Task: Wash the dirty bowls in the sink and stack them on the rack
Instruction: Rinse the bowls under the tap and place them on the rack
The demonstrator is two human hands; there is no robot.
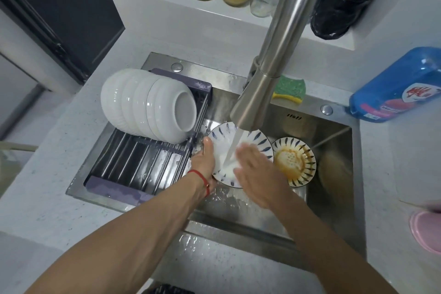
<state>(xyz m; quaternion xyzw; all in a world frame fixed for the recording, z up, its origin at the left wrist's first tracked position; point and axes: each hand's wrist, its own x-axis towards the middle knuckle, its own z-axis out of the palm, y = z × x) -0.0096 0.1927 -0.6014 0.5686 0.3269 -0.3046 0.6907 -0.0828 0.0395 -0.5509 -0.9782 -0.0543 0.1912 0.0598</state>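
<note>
My left hand [205,160] grips the left rim of a white bowl with blue leaf marks [220,141], tilted under the running tap in the sink [334,198]. My right hand [259,173] lies flat with straight fingers inside the bowl, in the stream of water. To the right in the sink sits a second patterned bowl [294,162], smeared with brown sauce. Several white bowls [148,105] lie nested on their sides on the dark slatted rack [133,162] over the sink's left half.
The steel faucet [274,67] hangs over the sink's middle. A green and yellow sponge [290,89] lies on the back rim. A blue detergent bottle [401,86] lies on the right counter, a pink object [427,231] at the right edge. Jars and bottles line the back ledge.
</note>
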